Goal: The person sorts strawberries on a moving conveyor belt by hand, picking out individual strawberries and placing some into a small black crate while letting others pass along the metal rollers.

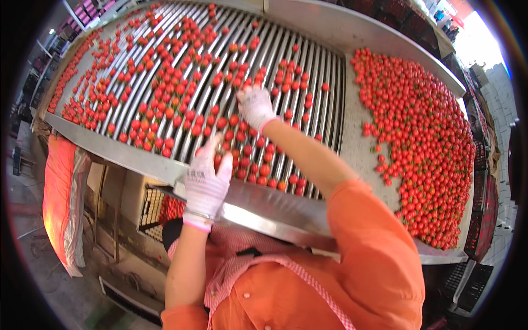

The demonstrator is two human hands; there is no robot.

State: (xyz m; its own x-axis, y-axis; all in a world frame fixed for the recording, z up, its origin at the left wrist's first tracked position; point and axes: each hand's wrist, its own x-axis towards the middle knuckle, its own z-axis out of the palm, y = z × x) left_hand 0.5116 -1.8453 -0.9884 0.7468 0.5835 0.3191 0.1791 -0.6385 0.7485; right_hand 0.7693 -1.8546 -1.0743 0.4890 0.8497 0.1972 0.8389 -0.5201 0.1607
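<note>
Small red tomatoes [171,78] lie scattered over the metal rollers [330,111] of a sorting conveyor. My left hand [206,177], in a white knit glove with bare fingertips, reaches over the conveyor's near edge. Its thumb and fingers are apart among the tomatoes; whether one touches a tomato is unclear. Further across the rollers is my right hand [256,105], gloved the same way, fingers curled down at a group of tomatoes. Its fingertips are partly hidden, so I cannot tell whether it holds one.
A dense heap of tomatoes [420,152] covers the metal tray at right. The conveyor's metal side rail [272,206] runs before my body. Below it at left sits a plastic crate [150,214] beside more tomatoes. An orange-red cloth [58,194] hangs from the left end.
</note>
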